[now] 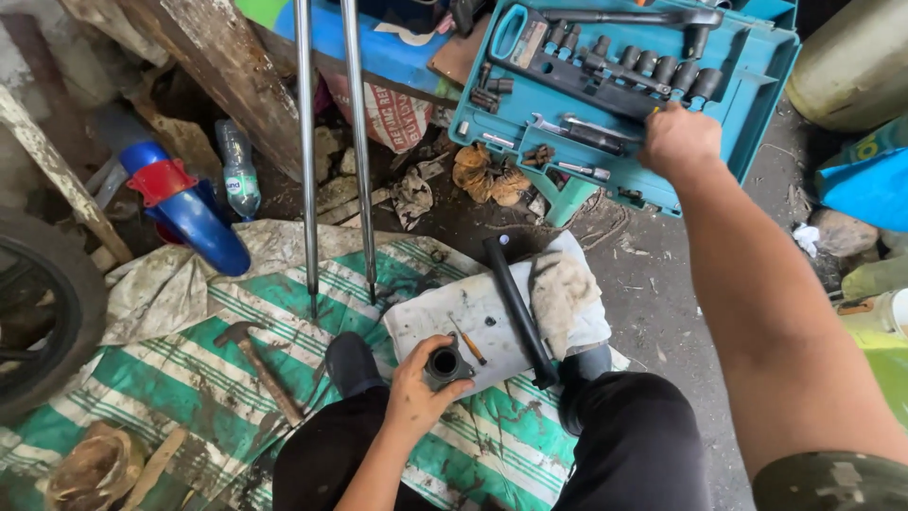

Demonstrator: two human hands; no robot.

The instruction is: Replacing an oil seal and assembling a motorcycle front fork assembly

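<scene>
The left hand point(416, 393) is closed around a short dark metal sleeve point(445, 364), a ring-shaped part with a round hole facing up, held just above the person's knee at the near edge of a dirty white board point(454, 312). The right hand point(678, 140) reaches far forward into an open teal tool case point(757, 85); its fingers are curled down among the tools, but whether they grip anything cannot be told from here. A row of black sockets point(653, 68) and a long ratchet handle point(634, 16) lie in the case just beyond that hand. On the board, a small screwdriver point(470, 345) lies right beside the sleeve, and a black tube point(515, 303) runs diagonally across it, next to a grimy rag point(563, 289). Two shiny steel rods point(331, 142) stand up from the green-and-white striped tarp point(170, 369), on which a hammer point(257, 364) lies to the left. A blue fender point(194, 213) and a plastic bottle point(238, 170) lie further back on the ground.
</scene>
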